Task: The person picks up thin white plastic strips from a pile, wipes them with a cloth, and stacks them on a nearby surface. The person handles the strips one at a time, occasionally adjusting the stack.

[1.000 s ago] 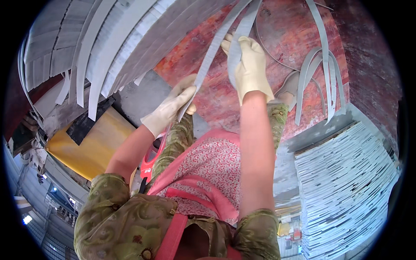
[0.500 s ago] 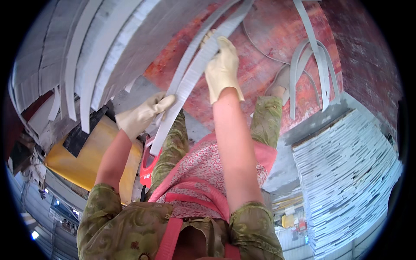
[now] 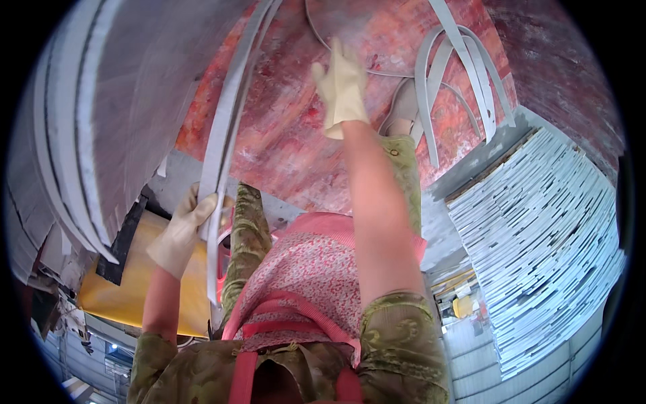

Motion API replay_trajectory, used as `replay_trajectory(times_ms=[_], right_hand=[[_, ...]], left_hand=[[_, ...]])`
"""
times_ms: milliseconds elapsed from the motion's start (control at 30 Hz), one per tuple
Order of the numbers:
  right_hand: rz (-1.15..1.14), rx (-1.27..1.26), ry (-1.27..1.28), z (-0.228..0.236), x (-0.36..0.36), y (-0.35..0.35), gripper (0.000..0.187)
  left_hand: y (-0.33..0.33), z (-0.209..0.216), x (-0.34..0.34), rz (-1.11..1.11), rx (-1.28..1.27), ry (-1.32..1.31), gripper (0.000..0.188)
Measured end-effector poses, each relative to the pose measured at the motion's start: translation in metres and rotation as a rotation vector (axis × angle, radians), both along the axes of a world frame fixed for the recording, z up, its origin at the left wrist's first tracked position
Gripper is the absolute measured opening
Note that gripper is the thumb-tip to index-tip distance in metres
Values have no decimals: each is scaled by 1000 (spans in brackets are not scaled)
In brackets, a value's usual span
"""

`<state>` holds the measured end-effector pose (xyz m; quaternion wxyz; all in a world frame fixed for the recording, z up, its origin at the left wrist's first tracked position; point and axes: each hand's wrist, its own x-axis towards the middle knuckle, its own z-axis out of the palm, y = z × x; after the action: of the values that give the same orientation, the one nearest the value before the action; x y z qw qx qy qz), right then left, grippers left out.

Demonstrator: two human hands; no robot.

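Head view cuts off the long grey strip (image 3: 225, 128) at the top. Left hand (image 3: 185, 232) pinches it, fingers curled round. Right hand (image 3: 342, 87) reaches far, fingers together, holding nothing visible.

This looks like a small workshop or factory floor where sheet material is cut into strips. A worn red-painted concrete floor (image 3: 289, 128) fills the upper middle of the frame, with loose pale grey strips (image 3: 464, 74) curling across it at the upper right. A tall stack of flat grey-white sheets (image 3: 545, 236) fills the right side (edges bent by the lens), and more grey sheets (image 3: 101, 114) pile up at the left.
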<state>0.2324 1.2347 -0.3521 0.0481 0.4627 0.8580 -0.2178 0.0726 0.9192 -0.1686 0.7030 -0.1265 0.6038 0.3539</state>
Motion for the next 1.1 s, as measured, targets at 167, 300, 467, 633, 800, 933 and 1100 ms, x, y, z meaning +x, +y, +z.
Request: replay_trajectory(times_ms=[167, 300, 467, 633, 800, 933, 1100], right_hand=[[265, 263, -305, -41, 84, 40, 54], [264, -326, -655, 3, 68, 67, 32], [190, -57, -337, 84, 98, 55, 23], [-1, -53, -440, 159, 166, 62, 26], [-565, -305, -526, 107, 320, 40, 28], [-897, -484, -470, 108, 304, 10, 31], [-788, -407, -537, 64, 353, -28, 30]], left_hand=[[14, 5, -9, -106, -43, 99, 52], [4, -2, -10, -146, -63, 127, 46], [7, -14, -11, -203, -102, 248, 25], [-14, -25, -7, -196, -66, 376, 30], [-90, -71, -7, -282, -153, 481, 38], [-103, -70, -11, -359, -247, 428, 47], [-111, -91, -13, -450, -246, 441, 50]])
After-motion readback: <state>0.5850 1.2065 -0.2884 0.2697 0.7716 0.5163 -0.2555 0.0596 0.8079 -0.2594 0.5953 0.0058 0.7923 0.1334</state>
